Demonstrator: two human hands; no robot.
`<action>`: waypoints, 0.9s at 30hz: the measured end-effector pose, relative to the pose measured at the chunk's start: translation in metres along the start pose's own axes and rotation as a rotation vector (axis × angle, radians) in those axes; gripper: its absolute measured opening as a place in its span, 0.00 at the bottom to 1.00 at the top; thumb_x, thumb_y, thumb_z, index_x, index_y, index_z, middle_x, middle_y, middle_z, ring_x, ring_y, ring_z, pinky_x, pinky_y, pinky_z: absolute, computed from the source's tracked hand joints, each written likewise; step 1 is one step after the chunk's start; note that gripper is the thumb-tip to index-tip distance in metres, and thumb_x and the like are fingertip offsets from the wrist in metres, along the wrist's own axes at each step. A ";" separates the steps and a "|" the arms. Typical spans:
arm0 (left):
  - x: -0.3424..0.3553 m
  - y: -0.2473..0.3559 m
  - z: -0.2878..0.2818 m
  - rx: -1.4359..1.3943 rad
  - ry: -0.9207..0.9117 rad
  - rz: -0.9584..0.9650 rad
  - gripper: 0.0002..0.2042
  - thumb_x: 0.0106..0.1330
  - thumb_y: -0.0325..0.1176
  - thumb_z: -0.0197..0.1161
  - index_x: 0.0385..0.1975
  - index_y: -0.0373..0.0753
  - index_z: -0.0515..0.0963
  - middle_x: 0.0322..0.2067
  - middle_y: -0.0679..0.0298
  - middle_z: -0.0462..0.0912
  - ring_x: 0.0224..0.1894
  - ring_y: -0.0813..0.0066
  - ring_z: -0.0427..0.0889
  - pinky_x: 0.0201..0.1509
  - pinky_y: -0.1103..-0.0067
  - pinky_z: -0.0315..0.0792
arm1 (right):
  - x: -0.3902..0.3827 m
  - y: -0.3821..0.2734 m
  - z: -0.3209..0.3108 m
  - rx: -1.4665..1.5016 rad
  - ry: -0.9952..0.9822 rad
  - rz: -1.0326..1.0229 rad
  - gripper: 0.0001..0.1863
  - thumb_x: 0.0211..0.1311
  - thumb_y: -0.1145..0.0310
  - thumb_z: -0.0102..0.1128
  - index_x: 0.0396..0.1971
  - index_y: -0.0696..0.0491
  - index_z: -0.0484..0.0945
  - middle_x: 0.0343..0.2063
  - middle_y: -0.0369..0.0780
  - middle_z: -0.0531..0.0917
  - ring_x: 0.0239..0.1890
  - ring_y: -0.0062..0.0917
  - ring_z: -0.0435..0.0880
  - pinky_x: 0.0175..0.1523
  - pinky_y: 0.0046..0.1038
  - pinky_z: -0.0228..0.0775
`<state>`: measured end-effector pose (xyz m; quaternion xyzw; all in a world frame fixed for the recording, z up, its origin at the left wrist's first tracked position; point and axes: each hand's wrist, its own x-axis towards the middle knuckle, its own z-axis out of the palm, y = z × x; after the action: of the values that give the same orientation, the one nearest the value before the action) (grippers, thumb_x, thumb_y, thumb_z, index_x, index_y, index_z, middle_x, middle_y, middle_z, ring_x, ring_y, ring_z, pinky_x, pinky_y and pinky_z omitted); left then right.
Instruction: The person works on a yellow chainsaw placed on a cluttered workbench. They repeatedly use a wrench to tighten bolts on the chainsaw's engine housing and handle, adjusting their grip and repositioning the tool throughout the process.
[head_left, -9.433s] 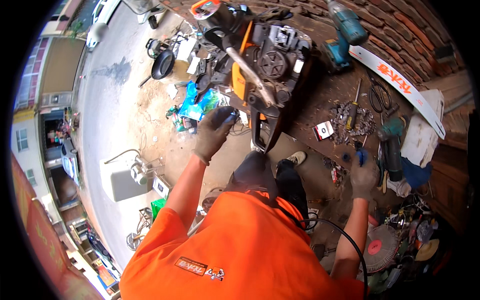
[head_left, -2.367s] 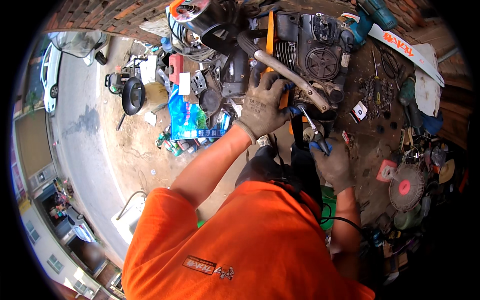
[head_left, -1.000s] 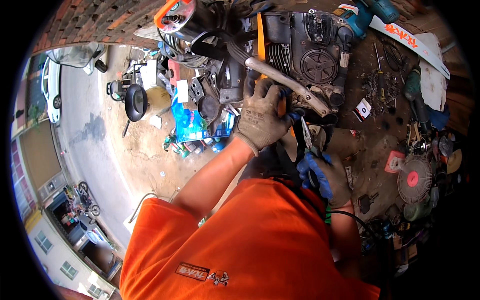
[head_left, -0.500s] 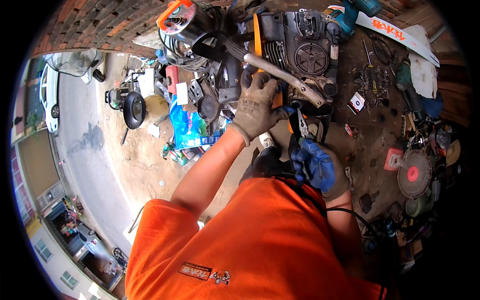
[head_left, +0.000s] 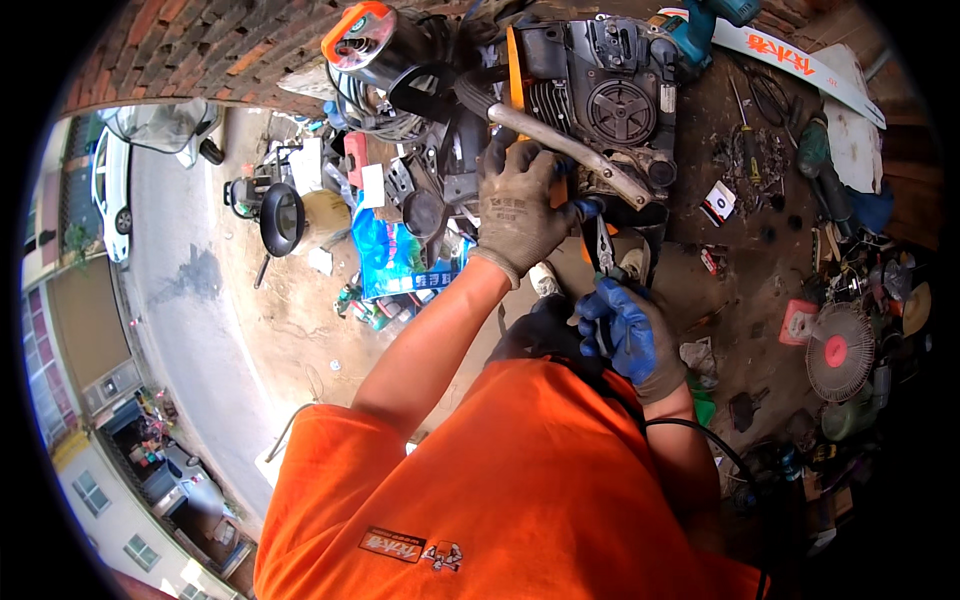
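Note:
My left hand [head_left: 513, 220], in a grey work glove with blue fingertips, lies on a dark machine, its fingers bent over an edge beneath a metal tube handle [head_left: 575, 150]. The machine looks like a chainsaw body [head_left: 590, 70], with cooling fins and a round spoked cover. Its thumb points right, close to the jaws of a pair of pliers [head_left: 604, 243]. My right hand [head_left: 632, 338], gloved in grey with a blue palm, is closed around the pliers' handles, nearer my body. An orange strip [head_left: 516, 70] stands along the machine's left side.
A white guide bar [head_left: 790, 62] lies at the far right, near a screwdriver [head_left: 747, 150] and a green power tool [head_left: 815, 150]. At right stands a fan [head_left: 838, 352]. Leftward are a black frying pan [head_left: 282, 220], a blue bag [head_left: 385, 255] and a metal canister [head_left: 375, 45].
My right hand has drawn slightly toward my body and left, with the pliers still in it. My left hand stays on the machine. The whole view has shifted a little.

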<state>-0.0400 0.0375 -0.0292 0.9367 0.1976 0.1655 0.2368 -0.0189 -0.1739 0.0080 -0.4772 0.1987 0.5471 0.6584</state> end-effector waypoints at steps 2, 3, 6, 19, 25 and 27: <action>0.002 0.001 0.000 0.022 0.024 0.019 0.24 0.45 0.39 0.78 0.42 0.39 0.79 0.48 0.50 0.76 0.55 0.43 0.72 0.60 0.56 0.68 | 0.003 0.006 -0.003 -0.003 -0.029 -0.026 0.18 0.70 0.58 0.61 0.32 0.60 0.83 0.26 0.41 0.84 0.24 0.24 0.83 0.28 0.26 0.77; 0.003 0.001 -0.001 0.025 0.028 0.031 0.23 0.45 0.39 0.78 0.41 0.39 0.79 0.47 0.50 0.77 0.54 0.44 0.73 0.58 0.56 0.69 | 0.003 0.006 -0.004 -0.013 -0.038 -0.019 0.18 0.71 0.57 0.60 0.32 0.59 0.82 0.28 0.41 0.84 0.26 0.25 0.82 0.29 0.27 0.77; 0.004 0.006 -0.004 0.061 0.019 0.001 0.23 0.44 0.41 0.79 0.40 0.40 0.79 0.45 0.53 0.78 0.51 0.45 0.74 0.55 0.57 0.69 | 0.002 0.001 -0.004 -0.015 -0.073 0.015 0.18 0.74 0.56 0.57 0.30 0.56 0.80 0.30 0.41 0.82 0.29 0.26 0.81 0.30 0.29 0.75; -0.004 0.006 0.005 -0.011 -0.006 -0.043 0.24 0.45 0.39 0.81 0.40 0.38 0.78 0.42 0.51 0.78 0.47 0.47 0.76 0.48 0.58 0.72 | 0.011 0.020 0.033 0.499 -0.168 0.151 0.12 0.68 0.60 0.59 0.36 0.55 0.79 0.31 0.41 0.83 0.30 0.35 0.83 0.35 0.41 0.77; -0.002 -0.021 0.000 -0.058 -0.110 0.046 0.24 0.49 0.31 0.73 0.48 0.40 0.77 0.51 0.50 0.75 0.51 0.42 0.74 0.54 0.55 0.72 | 0.021 0.028 0.009 0.335 -0.197 0.075 0.16 0.72 0.56 0.57 0.31 0.53 0.80 0.35 0.40 0.82 0.35 0.30 0.82 0.37 0.36 0.78; -0.002 -0.025 -0.005 -0.076 -0.110 0.108 0.23 0.49 0.32 0.73 0.47 0.39 0.77 0.50 0.48 0.75 0.51 0.42 0.74 0.54 0.56 0.71 | 0.019 0.023 0.006 0.320 -0.211 0.066 0.14 0.71 0.56 0.58 0.33 0.52 0.81 0.36 0.41 0.83 0.35 0.30 0.82 0.35 0.36 0.78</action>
<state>-0.0508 0.0586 -0.0379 0.9440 0.1272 0.1335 0.2736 -0.0355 -0.1598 -0.0137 -0.2997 0.2285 0.5769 0.7247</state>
